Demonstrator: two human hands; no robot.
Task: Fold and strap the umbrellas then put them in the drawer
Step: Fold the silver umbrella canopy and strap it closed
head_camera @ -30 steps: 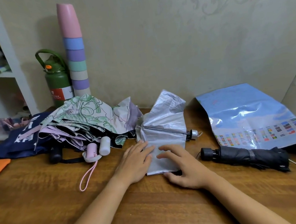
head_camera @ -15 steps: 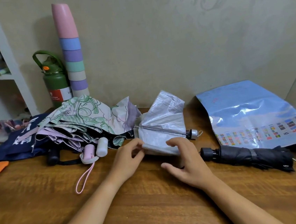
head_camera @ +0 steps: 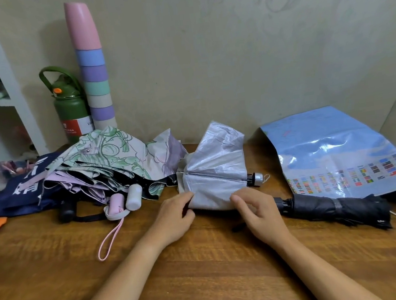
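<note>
Both my hands have come off the flat panel they were pressing a second ago and now lift the near edge of the silver umbrella (head_camera: 216, 184), rolling it away from me. Folding is the step in hand, I judge; next the canopy must wrap tight round the shaft so its strap can close. Beyond my left hand (head_camera: 174, 215) lies the loose pile of floral umbrellas (head_camera: 110, 164), not yet folded. Just past my right hand (head_camera: 259, 209) lies the black umbrella (head_camera: 332, 206), already strapped, crowding my roll. Left fingers pinch the fabric edge; right fingers curl round it.
</note>
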